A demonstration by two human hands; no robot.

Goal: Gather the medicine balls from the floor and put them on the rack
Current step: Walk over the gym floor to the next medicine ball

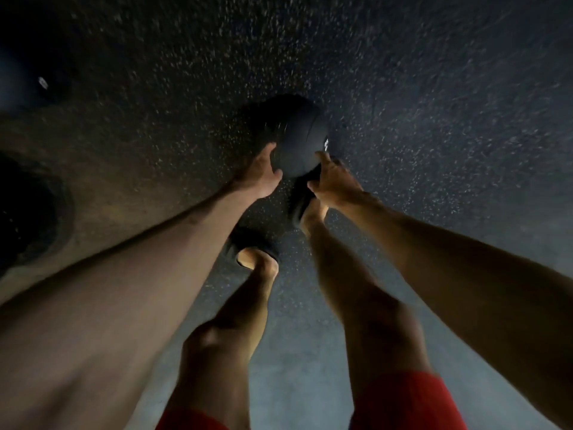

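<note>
Dark speckled rubber floor (434, 103) fills my view, dim and blurred. Near the centre is a black medicine ball (299, 131), just ahead of the person's right shoe (297, 203). I see the left hand (260, 173) against the ball's left side and the right hand (333, 178) against its right, fingers spread wide and fairly straight. Whether the ball rests on the floor or is lifted, I cannot tell. One dark round shape (28, 209), perhaps another ball, lies far left.
</note>
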